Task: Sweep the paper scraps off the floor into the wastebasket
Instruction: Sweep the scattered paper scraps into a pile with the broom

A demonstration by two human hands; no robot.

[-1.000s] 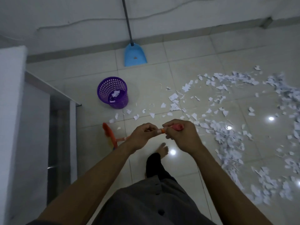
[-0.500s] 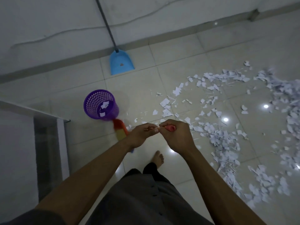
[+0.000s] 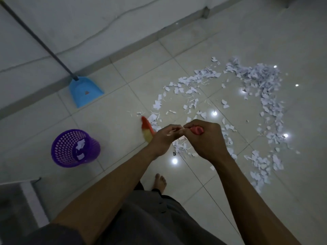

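Observation:
White paper scraps (image 3: 254, 96) lie in a wide loop on the tiled floor, right of centre. A purple mesh wastebasket (image 3: 75, 148) with a few scraps inside stands at the left. I hold a broom with both hands: my right hand (image 3: 203, 138) grips the red handle end, my left hand (image 3: 165, 137) grips the handle just below it. The broom's red and yellow head (image 3: 147, 130) points down-left, at the near edge of the scraps.
A blue dustpan (image 3: 85, 91) with a long dark handle leans on the wall at the back left. A pale cabinet edge (image 3: 31, 200) sits at the lower left. My bare foot (image 3: 159, 181) stands on the tiles below my hands.
The view has turned right and tilted. The broom head has swung from left of the wastebasket across to the edge of the scraps. Both hands keep their grip on the handle.

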